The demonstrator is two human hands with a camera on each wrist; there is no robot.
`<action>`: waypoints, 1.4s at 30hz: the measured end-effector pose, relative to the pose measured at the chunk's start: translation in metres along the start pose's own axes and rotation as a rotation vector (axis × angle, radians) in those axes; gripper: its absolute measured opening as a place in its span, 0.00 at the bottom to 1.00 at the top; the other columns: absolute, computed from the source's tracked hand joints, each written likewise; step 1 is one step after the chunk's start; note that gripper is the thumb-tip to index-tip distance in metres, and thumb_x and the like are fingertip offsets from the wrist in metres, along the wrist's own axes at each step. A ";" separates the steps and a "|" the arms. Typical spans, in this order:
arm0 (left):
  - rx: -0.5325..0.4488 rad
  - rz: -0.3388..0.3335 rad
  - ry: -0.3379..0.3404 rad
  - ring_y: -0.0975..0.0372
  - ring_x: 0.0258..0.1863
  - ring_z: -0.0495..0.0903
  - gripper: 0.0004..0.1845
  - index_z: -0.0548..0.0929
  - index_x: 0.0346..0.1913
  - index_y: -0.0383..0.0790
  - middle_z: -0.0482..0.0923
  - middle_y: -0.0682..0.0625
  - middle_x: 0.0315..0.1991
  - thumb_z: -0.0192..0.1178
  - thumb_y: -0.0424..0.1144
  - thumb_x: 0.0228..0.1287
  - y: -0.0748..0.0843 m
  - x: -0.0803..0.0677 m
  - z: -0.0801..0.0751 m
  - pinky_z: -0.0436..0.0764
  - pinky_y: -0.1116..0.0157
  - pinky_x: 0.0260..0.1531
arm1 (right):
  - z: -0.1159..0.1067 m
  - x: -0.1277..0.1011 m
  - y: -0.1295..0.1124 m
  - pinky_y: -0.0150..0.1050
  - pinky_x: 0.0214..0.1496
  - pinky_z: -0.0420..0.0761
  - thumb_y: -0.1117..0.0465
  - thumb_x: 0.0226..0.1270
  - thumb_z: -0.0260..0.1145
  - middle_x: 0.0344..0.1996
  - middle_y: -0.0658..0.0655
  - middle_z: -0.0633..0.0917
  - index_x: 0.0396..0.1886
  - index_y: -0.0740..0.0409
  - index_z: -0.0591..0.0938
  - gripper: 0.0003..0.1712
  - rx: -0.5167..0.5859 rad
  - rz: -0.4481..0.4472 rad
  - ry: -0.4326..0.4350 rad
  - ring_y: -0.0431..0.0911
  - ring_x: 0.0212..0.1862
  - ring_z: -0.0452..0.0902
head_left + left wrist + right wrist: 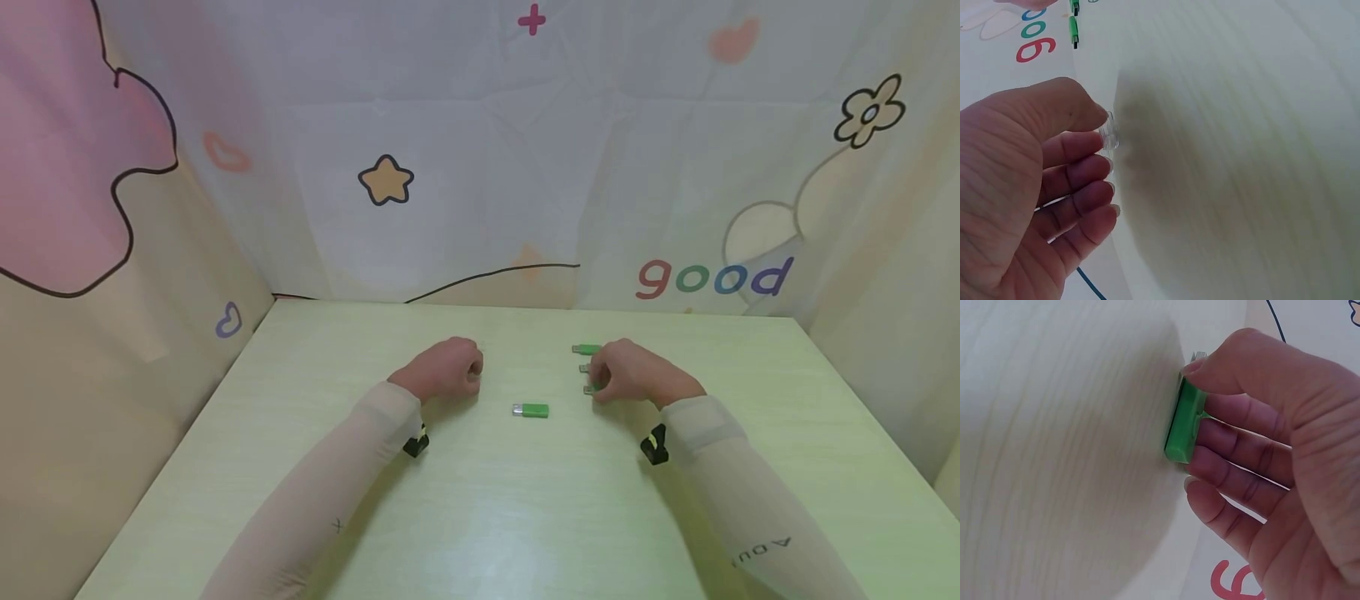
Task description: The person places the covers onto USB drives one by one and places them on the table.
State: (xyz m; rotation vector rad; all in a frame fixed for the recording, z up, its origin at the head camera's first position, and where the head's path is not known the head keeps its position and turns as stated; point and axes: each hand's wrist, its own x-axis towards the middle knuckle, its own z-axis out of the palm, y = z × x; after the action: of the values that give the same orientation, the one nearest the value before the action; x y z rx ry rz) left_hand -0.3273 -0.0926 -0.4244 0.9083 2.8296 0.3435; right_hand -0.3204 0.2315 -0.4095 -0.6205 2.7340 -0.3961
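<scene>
Several green USB sticks lie on the pale green table (480, 517). One stick (530, 410) with a metal plug lies alone between my hands. Another stick (587, 349) lies just beyond my right hand (600, 385), and two more poke out from under its fingers. In the right wrist view my right hand (1192, 409) pinches a green stick (1182, 425) between thumb and fingers against the table. My left hand (471, 375) rests curled on the table to the left. In the left wrist view, my left hand (1105, 134) pinches a small clear cap (1109, 130) between thumb and forefinger.
Printed fabric walls (480, 167) close in the table at the back and on both sides. Two green sticks (1074, 31) show far off at the top of the left wrist view. A black wrist strap (654, 444) sits on each light sleeve.
</scene>
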 end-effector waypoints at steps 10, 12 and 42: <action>0.023 -0.018 -0.006 0.62 0.29 0.65 0.12 0.74 0.22 0.44 0.63 0.54 0.22 0.59 0.29 0.61 0.002 -0.002 0.002 0.65 0.66 0.31 | 0.000 -0.002 0.002 0.40 0.45 0.82 0.60 0.57 0.78 0.30 0.49 0.87 0.34 0.53 0.90 0.06 -0.006 -0.005 0.000 0.43 0.35 0.78; 0.028 -0.019 -0.009 0.62 0.29 0.66 0.11 0.75 0.23 0.44 0.64 0.54 0.22 0.60 0.30 0.61 0.002 -0.002 0.002 0.66 0.66 0.31 | 0.000 -0.002 0.003 0.40 0.45 0.83 0.60 0.56 0.78 0.31 0.49 0.87 0.34 0.53 0.90 0.07 -0.011 -0.006 0.002 0.43 0.35 0.78; -0.037 -0.038 0.017 0.62 0.30 0.72 0.07 0.80 0.26 0.45 0.74 0.54 0.25 0.61 0.29 0.59 -0.001 -0.006 0.005 0.72 0.67 0.34 | 0.001 -0.001 -0.005 0.40 0.44 0.80 0.58 0.53 0.80 0.30 0.49 0.84 0.31 0.51 0.87 0.09 -0.080 0.015 0.026 0.45 0.37 0.76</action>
State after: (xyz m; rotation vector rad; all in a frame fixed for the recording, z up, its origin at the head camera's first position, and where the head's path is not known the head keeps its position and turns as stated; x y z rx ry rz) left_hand -0.3222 -0.0965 -0.4292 0.8468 2.8420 0.3993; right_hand -0.3173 0.2277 -0.4083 -0.6195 2.7892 -0.2941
